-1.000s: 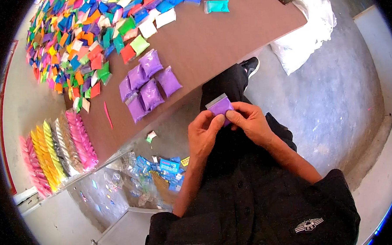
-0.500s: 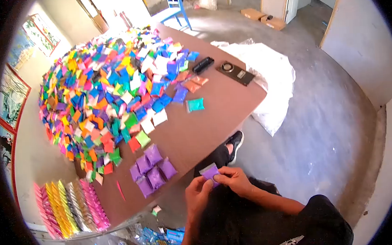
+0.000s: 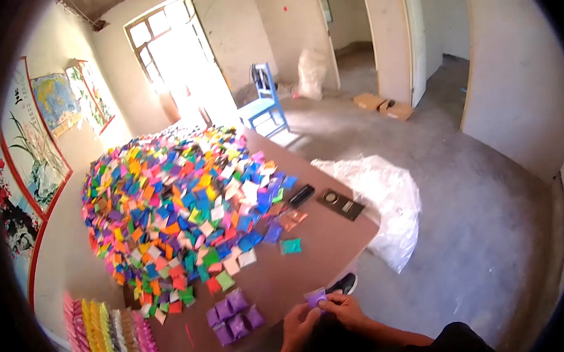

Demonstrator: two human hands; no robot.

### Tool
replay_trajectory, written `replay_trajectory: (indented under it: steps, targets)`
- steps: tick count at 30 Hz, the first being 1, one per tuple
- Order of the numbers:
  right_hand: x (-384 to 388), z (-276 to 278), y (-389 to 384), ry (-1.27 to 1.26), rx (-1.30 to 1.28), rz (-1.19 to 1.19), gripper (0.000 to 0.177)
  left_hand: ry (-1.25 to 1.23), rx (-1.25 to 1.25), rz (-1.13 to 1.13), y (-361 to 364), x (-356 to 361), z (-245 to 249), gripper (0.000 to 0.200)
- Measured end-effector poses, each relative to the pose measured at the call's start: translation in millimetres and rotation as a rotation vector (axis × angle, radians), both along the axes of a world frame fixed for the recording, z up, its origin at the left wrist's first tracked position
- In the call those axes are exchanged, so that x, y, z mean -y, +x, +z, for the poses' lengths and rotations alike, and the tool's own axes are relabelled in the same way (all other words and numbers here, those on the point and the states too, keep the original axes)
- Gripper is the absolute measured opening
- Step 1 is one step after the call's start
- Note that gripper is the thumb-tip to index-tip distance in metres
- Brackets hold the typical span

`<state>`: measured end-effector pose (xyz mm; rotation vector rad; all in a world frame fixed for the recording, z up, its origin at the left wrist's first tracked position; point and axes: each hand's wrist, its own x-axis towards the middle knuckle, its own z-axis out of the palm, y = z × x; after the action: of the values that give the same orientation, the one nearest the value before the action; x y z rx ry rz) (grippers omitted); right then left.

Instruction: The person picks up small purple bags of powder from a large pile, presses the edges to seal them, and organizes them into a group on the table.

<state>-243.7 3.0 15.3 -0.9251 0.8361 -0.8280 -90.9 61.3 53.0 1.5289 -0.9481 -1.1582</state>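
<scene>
A small purple packet (image 3: pixel 315 296) with a clear top edge is held between my two hands over the table's near edge. My left hand (image 3: pixel 298 326) pinches its lower left side. On the right side, the thumb and fingers of my right hand (image 3: pixel 343 312) close on the same packet. To the left of my hands, several plump purple packets (image 3: pixel 238 326) lie grouped in rows on the brown table (image 3: pixel 280 273). Behind them spreads a large heap of small packets (image 3: pixel 183 208) in many colours.
Strips of wrapped coloured packs (image 3: pixel 106 338) stand at the near left corner beside a thin red stick (image 3: pixel 189 336). A teal packet (image 3: pixel 291 246), a black object (image 3: pixel 302 195) and a dark plate (image 3: pixel 341 203) lie toward the right edge. Plastic sheeting (image 3: pixel 390 209) and a blue chair (image 3: pixel 263 104) are beyond.
The view has tilted up, so the table and hands sit lower in the picture and more of the room shows. Both hands still hold the purple packet.
</scene>
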Motion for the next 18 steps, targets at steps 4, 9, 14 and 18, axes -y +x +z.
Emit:
replay_trajectory:
  steps: [4,9,14,18]
  targets:
    - [16.7,-32.4,-3.8,-0.064,-0.033,0.003,0.026,-0.109,-0.019,-0.044,-3.6,19.3,-11.9,0.023]
    - [19.1,20.6,-17.6,0.034,-0.172,0.043,0.029,-0.345,0.217,-0.122,-0.8,43.2,-22.0,0.038]
    - [21.7,30.8,-15.9,-0.175,-0.145,0.025,0.030,-0.403,0.166,-0.142,3.6,42.4,-10.3,0.033]
    - [20.5,34.7,-0.8,-0.236,-0.173,0.019,0.026,-0.373,-0.135,-0.062,8.9,42.3,-49.1,0.024]
